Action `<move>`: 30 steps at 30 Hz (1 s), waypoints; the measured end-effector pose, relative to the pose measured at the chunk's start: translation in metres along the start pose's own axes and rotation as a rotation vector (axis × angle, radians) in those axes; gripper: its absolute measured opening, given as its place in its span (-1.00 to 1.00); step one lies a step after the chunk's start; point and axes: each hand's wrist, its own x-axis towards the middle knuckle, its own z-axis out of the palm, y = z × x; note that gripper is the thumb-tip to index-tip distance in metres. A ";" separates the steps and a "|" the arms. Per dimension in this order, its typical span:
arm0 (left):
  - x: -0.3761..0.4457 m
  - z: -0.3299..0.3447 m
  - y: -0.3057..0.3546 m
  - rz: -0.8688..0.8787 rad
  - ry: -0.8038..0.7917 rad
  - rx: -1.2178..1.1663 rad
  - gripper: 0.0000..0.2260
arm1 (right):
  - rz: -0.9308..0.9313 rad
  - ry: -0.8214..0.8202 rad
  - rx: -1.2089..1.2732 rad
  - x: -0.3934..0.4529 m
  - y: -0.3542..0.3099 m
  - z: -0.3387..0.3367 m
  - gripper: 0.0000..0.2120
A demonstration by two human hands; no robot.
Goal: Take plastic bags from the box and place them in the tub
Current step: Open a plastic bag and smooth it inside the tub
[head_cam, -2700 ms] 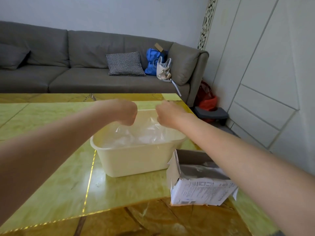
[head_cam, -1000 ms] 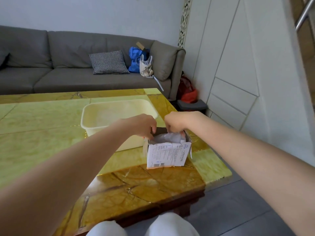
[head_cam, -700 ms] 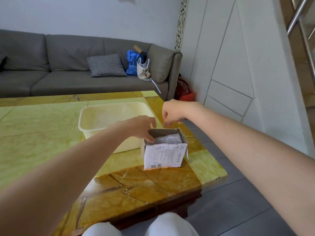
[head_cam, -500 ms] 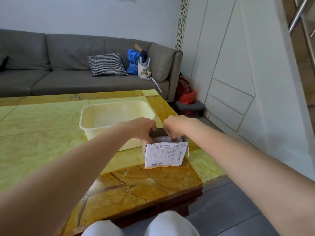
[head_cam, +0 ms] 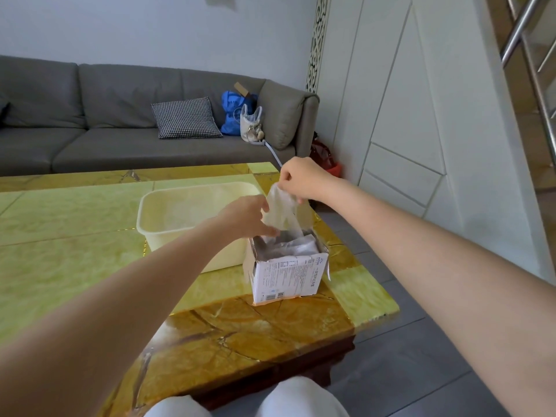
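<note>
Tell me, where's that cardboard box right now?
The box stands near the table's right front corner, touching the tub's right side, below both hands.

It was a home's living room. A long grey sofa [head_cam: 120, 121] stood against a plain pale wall, with a checked cushion [head_cam: 186, 118], a blue bag [head_cam: 233, 111] and a small white bag [head_cam: 252, 123] on its seat, and a low table [head_cam: 75, 236] topped in green and amber stone stood before it. To the right were white panelled cupboard doors [head_cam: 400, 121], a carved white screen [head_cam: 318, 40] and a steel stair rail [head_cam: 523, 28] above a grey tiled floor [head_cam: 406, 371].
</note>
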 end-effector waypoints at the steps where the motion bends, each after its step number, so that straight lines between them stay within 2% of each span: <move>1: 0.000 -0.003 0.002 -0.030 0.054 -0.030 -0.44 | 0.009 0.012 0.062 0.000 -0.002 -0.003 -0.80; 4: -0.001 -0.016 0.008 -0.094 0.107 -0.209 -0.42 | 0.052 0.052 0.215 -0.002 -0.008 -0.013 -0.70; 5: -0.001 -0.018 0.009 -0.087 0.107 -0.262 -0.47 | 0.067 0.059 0.283 -0.002 -0.009 -0.015 -0.66; 8: -0.003 -0.029 0.008 -0.089 0.193 -0.451 -0.81 | 0.086 0.080 0.511 -0.005 -0.011 -0.018 -0.66; 12: -0.008 -0.052 0.000 -0.238 0.263 -0.816 -0.89 | 0.090 -0.059 0.704 -0.008 -0.008 -0.018 -0.65; 15: -0.012 -0.063 -0.008 -0.295 0.291 -0.939 -0.89 | 0.098 -0.136 0.543 -0.007 -0.003 -0.016 -0.51; 16: -0.012 -0.065 -0.011 -0.311 0.306 -0.974 -0.90 | 0.090 -0.124 0.456 -0.006 -0.001 -0.014 -0.53; 18: -0.014 -0.068 -0.014 -0.352 0.328 -1.066 -0.92 | 0.085 -0.073 0.373 -0.004 0.002 -0.013 -0.70; 19: -0.015 -0.069 -0.015 -0.367 0.332 -1.131 -0.87 | 0.096 -0.060 0.360 -0.003 0.003 -0.013 -0.76; 22: -0.017 -0.071 -0.015 -0.378 0.315 -1.292 -0.84 | 0.127 -0.120 0.276 -0.003 0.003 -0.013 -0.75; 25: -0.017 -0.072 -0.010 -0.350 0.291 -1.189 -0.91 | 0.134 -0.223 -0.025 -0.005 -0.002 -0.016 -0.71; 27: -0.016 -0.073 -0.010 -0.331 0.312 -1.060 -0.88 | 0.125 -0.275 -0.235 -0.006 -0.011 -0.020 -0.54; 30: -0.013 -0.072 -0.010 -0.278 0.299 -0.752 -0.84 | -0.012 -0.214 -0.147 -0.003 -0.029 -0.030 -0.24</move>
